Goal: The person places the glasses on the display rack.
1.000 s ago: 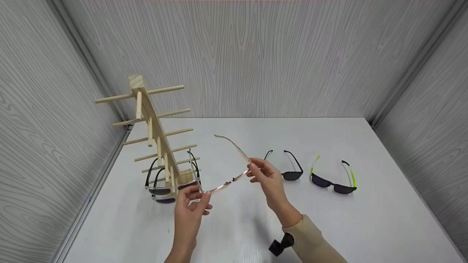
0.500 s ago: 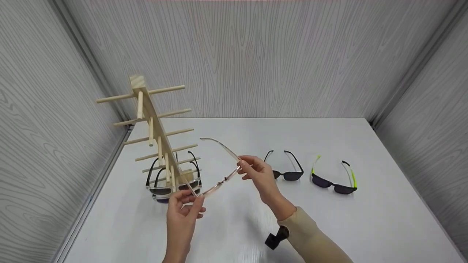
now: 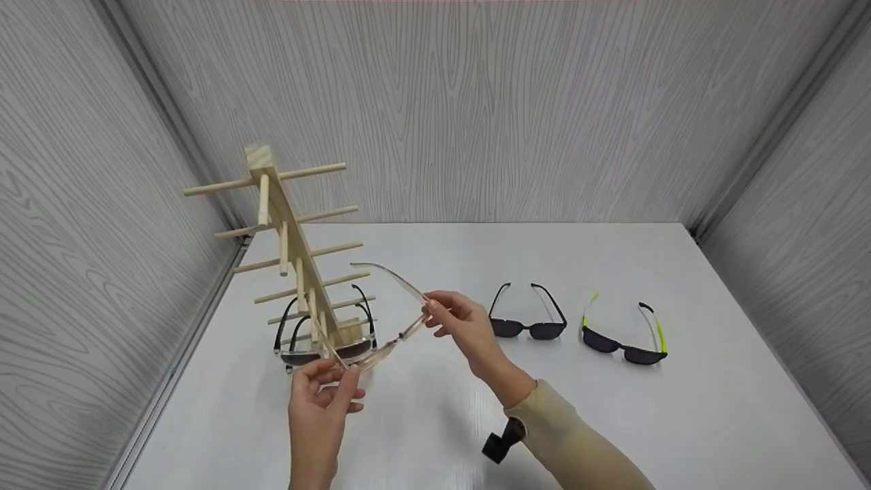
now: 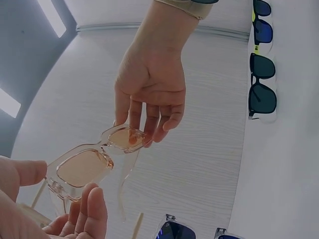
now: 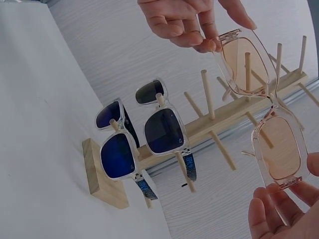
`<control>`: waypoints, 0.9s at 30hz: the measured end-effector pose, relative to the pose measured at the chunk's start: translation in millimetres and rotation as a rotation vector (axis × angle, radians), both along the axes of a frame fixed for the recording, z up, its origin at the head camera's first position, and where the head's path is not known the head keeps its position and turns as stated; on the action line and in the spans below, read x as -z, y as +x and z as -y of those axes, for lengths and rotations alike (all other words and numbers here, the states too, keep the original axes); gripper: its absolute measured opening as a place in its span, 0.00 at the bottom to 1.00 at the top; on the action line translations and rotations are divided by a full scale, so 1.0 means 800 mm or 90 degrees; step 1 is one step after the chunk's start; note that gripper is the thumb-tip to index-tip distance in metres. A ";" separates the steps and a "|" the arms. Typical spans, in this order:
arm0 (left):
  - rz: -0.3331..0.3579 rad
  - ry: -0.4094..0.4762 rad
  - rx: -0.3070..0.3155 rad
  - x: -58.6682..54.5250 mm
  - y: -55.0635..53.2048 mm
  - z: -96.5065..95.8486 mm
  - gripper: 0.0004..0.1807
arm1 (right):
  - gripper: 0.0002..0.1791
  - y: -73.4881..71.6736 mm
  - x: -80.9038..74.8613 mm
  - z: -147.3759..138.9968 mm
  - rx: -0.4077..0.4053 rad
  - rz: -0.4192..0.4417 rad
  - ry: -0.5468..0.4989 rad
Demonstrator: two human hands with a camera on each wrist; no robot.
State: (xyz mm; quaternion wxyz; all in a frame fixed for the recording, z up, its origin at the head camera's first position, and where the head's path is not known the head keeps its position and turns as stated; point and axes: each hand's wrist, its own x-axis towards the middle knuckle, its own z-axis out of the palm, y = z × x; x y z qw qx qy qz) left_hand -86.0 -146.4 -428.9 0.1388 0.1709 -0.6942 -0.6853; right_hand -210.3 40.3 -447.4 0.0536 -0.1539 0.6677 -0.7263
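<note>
Both hands hold a pair of sunglasses (image 4: 82,167) with a clear pinkish frame and amber lenses, arms unfolded. In the head view my left hand (image 3: 318,412) pinches its left end between thumb and fingers. My right hand (image 3: 466,333) pinches the opposite end near the hinge, a little higher and farther off. The pair is up in the air, overlapping the lower part of a wooden display rack (image 3: 299,252). On the rack's lowest pegs hang two clear-framed, dark-lensed sunglasses (image 5: 164,130), one above the other; the right wrist view shows their blue patterned arms.
Black sunglasses (image 3: 527,329) stand on the white table (image 3: 435,435) right of the hands, arms open. Farther right lie sunglasses with neon-yellow arms (image 3: 622,346). The rack's upper pegs (image 3: 313,171) stick out sideways and forward. Grey wood-grain panels (image 3: 476,109) enclose the back and sides.
Both hands have carried the amber-lensed sunglasses left, toward the rack. The black sunglasses, partly covered by the right hand before, now show fully. The hanging pairs stay on their pegs.
</note>
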 end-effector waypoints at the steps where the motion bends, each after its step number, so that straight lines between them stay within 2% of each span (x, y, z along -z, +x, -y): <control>1: -0.001 -0.004 -0.003 -0.001 0.000 0.002 0.23 | 0.20 0.000 0.000 0.002 0.000 0.002 0.003; 9: 0.026 -0.045 -0.025 -0.008 -0.001 0.019 0.23 | 0.21 0.002 -0.002 0.019 -0.014 0.009 0.017; 18: 0.024 -0.047 -0.042 -0.007 -0.007 0.036 0.24 | 0.20 0.004 -0.004 0.030 -0.026 0.009 0.022; 27: 0.047 -0.086 -0.073 -0.010 -0.017 0.056 0.25 | 0.19 0.009 -0.012 0.046 -0.011 0.036 0.040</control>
